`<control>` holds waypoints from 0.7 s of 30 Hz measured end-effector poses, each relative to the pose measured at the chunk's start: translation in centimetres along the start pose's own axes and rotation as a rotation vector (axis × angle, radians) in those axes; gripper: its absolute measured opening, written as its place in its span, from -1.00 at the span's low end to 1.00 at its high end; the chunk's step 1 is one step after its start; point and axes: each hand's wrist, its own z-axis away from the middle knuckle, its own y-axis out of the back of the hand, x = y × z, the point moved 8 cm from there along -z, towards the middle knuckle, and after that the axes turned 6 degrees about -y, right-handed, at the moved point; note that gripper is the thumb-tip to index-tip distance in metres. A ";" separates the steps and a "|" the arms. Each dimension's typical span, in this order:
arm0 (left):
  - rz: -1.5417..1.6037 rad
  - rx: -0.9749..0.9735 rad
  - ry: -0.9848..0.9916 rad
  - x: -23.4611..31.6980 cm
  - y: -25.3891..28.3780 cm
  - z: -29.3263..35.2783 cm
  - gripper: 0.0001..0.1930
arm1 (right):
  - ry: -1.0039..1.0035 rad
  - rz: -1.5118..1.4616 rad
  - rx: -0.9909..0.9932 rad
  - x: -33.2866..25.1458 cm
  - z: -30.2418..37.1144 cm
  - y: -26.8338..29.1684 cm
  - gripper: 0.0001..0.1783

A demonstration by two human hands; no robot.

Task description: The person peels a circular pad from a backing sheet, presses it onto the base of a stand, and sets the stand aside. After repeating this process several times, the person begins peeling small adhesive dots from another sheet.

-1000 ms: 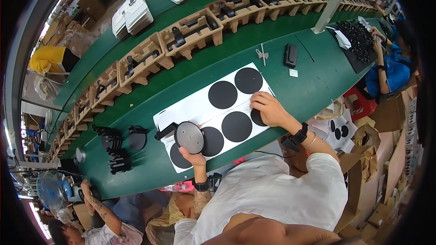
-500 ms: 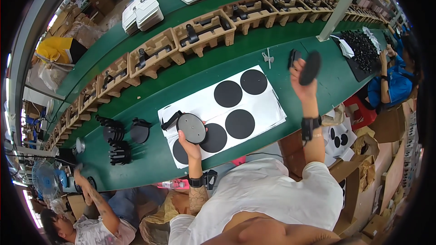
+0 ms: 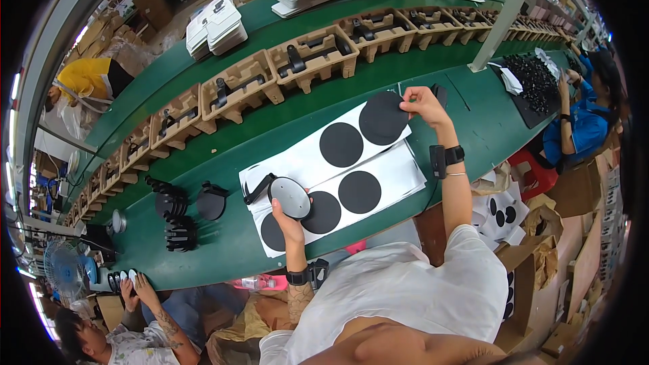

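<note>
Currently, on the green worktable [image 3: 226,247] I see a white sheet [image 3: 291,157] bearing flat black circles [image 3: 341,144]; over its near left part the left hand [image 3: 291,226] grips a rigid-looking, silver-faced round plate [image 3: 291,197] with a black arm [image 3: 259,190]. At the sheet's far right, the right hand [image 3: 427,106] pinches a thin black disc [image 3: 383,119], probably light and bendy, best held by its edge.

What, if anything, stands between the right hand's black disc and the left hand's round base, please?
Nothing visible stands between the black disc in the right hand and the round base in the left hand.
</note>
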 end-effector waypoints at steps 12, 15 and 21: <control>0.003 0.019 0.005 -0.6 0.5 -0.1 -0.40 | 0.225 0.287 0.081 3.2 1.6 -0.2 -0.76; 0.002 0.012 0.003 -0.5 0.5 -0.2 -0.41 | 0.308 0.101 0.102 4.0 2.9 1.6 -0.76; 0.028 0.022 0.010 -0.8 1.4 -0.4 -0.40 | 0.263 -0.511 0.131 2.8 4.9 3.1 -0.75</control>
